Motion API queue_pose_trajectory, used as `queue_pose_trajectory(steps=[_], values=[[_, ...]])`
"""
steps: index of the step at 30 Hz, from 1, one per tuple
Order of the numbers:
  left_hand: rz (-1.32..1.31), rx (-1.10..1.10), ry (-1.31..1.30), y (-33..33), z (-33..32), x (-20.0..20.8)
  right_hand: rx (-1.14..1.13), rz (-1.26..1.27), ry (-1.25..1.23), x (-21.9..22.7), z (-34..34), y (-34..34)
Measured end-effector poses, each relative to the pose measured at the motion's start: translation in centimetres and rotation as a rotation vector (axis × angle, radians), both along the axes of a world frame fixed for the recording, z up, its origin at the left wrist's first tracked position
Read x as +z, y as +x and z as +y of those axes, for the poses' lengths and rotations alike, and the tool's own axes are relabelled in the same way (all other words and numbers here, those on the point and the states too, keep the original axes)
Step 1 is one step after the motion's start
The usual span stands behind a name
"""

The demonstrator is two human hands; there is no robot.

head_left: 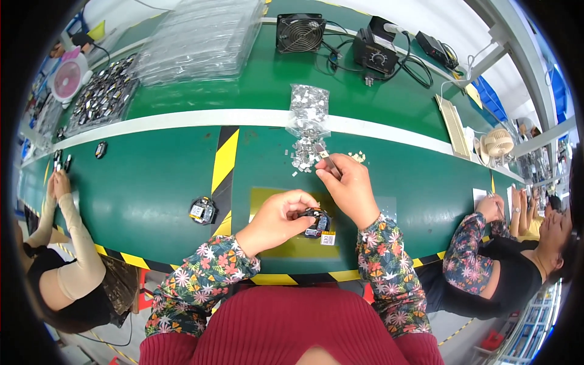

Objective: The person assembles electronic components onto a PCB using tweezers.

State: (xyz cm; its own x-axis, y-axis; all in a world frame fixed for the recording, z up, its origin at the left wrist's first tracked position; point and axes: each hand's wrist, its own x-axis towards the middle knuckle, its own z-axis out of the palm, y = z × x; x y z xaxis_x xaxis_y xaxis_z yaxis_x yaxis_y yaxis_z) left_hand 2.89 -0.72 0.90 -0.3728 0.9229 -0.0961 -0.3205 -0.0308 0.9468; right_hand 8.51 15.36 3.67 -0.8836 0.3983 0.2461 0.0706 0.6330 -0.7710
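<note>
My left hand (277,220) grips a small round black electronic assembly (319,224) with wires and a white-labelled battery pouch hanging at its lower edge. It is held just above a yellowish mat (286,248). Farther forward, my right hand (356,190) pinches a pair of tweezers (332,168), its tips pointing at a loose pile of small silvery pieces (303,156). Whether a piece sits between the tips is too small to tell. A clear bag (309,103) full of similar pieces lies just behind the pile. Some small pale-yellow bits (357,157) lie right of the tweezers.
A second round black assembly (202,210) rests by the yellow-black tape (225,159) on the left. At the back are stacked clear plastic trays (198,45), a fan (300,33) and a black power unit (373,55). Co-workers sit at both sides.
</note>
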Motion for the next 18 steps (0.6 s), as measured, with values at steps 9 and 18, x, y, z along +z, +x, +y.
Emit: queue_pose_trajectory(steps=[9, 18], values=[[0.081, -0.009, -0.074, 0.0, -0.1, -0.4, 0.011, -0.029, 0.136, -3.0, -0.1, -0.7], [0.024, 0.038, -0.145, -0.1, 0.2, 0.1, -0.035, -0.049, 0.234, -3.3, -0.3, -1.4]])
